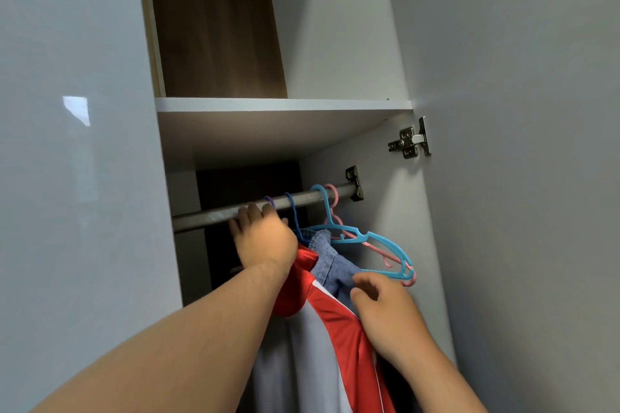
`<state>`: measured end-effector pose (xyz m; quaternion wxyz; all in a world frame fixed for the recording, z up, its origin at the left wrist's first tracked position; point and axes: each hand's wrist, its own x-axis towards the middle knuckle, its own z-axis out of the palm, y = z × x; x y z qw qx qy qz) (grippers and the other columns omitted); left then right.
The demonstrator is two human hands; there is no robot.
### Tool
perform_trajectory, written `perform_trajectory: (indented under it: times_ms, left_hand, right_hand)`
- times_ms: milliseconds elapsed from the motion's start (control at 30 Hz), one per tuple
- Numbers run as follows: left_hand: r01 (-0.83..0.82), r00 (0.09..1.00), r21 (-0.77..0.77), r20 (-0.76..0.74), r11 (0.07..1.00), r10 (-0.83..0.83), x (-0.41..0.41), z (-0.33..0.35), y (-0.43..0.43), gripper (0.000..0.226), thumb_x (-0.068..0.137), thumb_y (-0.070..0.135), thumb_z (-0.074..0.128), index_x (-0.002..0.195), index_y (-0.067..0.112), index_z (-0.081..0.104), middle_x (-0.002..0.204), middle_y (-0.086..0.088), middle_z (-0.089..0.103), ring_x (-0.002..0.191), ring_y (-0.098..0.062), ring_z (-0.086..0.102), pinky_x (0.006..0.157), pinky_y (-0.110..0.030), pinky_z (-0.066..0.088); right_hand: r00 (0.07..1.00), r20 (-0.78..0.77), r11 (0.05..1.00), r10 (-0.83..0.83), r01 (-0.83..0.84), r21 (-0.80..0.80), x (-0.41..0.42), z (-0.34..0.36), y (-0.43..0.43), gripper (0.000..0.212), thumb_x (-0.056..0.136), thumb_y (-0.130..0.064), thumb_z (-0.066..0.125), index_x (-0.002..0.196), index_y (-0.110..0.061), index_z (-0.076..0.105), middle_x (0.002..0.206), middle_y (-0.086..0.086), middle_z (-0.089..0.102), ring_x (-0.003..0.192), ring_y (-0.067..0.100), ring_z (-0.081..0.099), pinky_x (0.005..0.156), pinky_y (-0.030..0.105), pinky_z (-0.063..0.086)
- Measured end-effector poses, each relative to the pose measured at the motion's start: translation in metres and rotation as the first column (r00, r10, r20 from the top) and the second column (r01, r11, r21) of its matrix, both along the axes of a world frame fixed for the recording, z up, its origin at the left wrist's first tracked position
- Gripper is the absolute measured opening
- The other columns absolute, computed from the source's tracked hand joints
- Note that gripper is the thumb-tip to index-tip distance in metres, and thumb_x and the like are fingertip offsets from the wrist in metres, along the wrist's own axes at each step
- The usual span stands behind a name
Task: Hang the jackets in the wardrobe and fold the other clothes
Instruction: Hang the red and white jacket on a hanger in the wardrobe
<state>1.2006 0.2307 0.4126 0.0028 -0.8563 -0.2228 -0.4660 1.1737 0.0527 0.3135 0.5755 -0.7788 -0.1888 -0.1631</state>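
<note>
Wardrobe interior, head view: your left hand curled over the rail beside a purple hook; the red jacket hung straight below it, long axis vertical. Your right hand lay on its shoulder, grip unclear.

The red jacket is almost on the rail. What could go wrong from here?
1. The purple hook sits on the rail right beside the left hand; if it is not fully over, the red jacket may drop when released.
2. The red jacket presses against the denim jacket; the right hand, resting there, could crease or tangle both.
3. The empty blue hanger hangs tilted close by and could be knocked off.
</note>
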Motion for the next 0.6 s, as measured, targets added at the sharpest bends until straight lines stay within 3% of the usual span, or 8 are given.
perform_trajectory:
  times_ms: [67,133,200,300,400,500,600]
  left_hand:
    - [0.108,0.994,-0.022,0.032,0.994,-0.108,-0.014,-0.009,-0.011,0.038,0.095,0.036,0.05,0.124,0.012,0.058,0.131,-0.01,0.055,0.13,-0.03,0.042,0.11,-0.045,0.033]
    - [0.238,0.97,-0.052,0.056,0.97,-0.236,-0.031,-0.018,-0.022,0.037,0.097,0.034,0.05,0.125,0.011,0.057,0.131,-0.01,0.056,0.131,-0.029,0.043,0.109,-0.044,0.035]
    - [0.327,0.944,-0.012,0.046,0.945,-0.326,-0.049,-0.027,-0.033,0.035,0.098,0.031,0.05,0.126,0.011,0.057,0.129,-0.007,0.057,0.129,-0.025,0.043,0.108,-0.04,0.036]
    - [0.423,0.905,0.111,0.004,0.899,-0.426,-0.082,-0.039,-0.046,0.029,0.097,0.031,0.047,0.119,0.019,0.061,0.118,0.002,0.06,0.115,-0.017,0.049,0.098,-0.032,0.039]
    - [0.533,0.846,0.062,-0.062,0.844,-0.53,-0.122,-0.045,-0.053,0.022,0.094,0.035,0.049,0.11,0.027,0.063,0.111,0.009,0.062,0.105,-0.013,0.056,0.087,-0.03,0.046]
    - [0.527,0.846,0.009,-0.1,0.85,-0.524,-0.156,-0.063,-0.046,0.027,0.093,0.032,0.055,0.118,0.026,0.063,0.119,0.008,0.064,0.111,-0.015,0.059,0.09,-0.032,0.048]
    - [0.55,0.827,-0.011,-0.132,0.835,-0.547,-0.176,-0.087,-0.035,0.038,0.091,0.03,0.057,0.129,0.028,0.06,0.129,0.011,0.061,0.12,-0.011,0.055,0.101,-0.027,0.044]
  right_hand:
    - [0.999,0.041,1.0,-0.019,0.02,-0.017,-0.009,0.006,-0.006,0.025,0.092,-0.017,0.057,0.112,-0.03,0.066,0.104,-0.013,0.064,0.099,0.004,0.061,0.082,0.014,0.041]
    - [0.994,0.098,0.998,-0.048,0.051,-0.032,-0.021,0.012,-0.011,0.023,0.092,-0.016,0.056,0.097,-0.037,0.06,0.09,-0.019,0.059,0.079,-0.006,0.054,0.066,0.005,0.037]
    - [0.988,0.135,0.995,-0.077,0.085,-0.054,-0.035,0.018,-0.014,0.019,0.091,-0.016,0.055,0.093,-0.035,0.056,0.086,-0.02,0.055,0.077,0.001,0.052,0.061,0.011,0.036]
    - [0.979,0.191,0.989,-0.078,0.099,-0.108,-0.06,0.023,-0.018,0.011,0.088,-0.016,0.051,0.092,-0.024,0.059,0.092,-0.009,0.062,0.082,0.014,0.056,0.065,0.029,0.041]
    - [0.972,0.223,0.985,-0.076,0.107,-0.131,-0.085,0.02,-0.028,0.019,0.089,-0.015,0.053,0.103,-0.022,0.063,0.104,-0.005,0.065,0.095,0.019,0.06,0.073,0.029,0.043]
    - [0.963,0.248,0.972,-0.105,0.153,-0.18,-0.107,0.01,-0.041,0.03,0.09,-0.015,0.056,0.119,-0.021,0.063,0.123,-0.004,0.063,0.115,0.02,0.057,0.087,0.03,0.044]
    - [0.938,0.316,0.937,-0.144,0.232,-0.262,-0.123,-0.005,-0.056,0.03,0.089,-0.017,0.059,0.118,-0.022,0.062,0.124,-0.003,0.063,0.116,0.021,0.057,0.094,0.035,0.046]
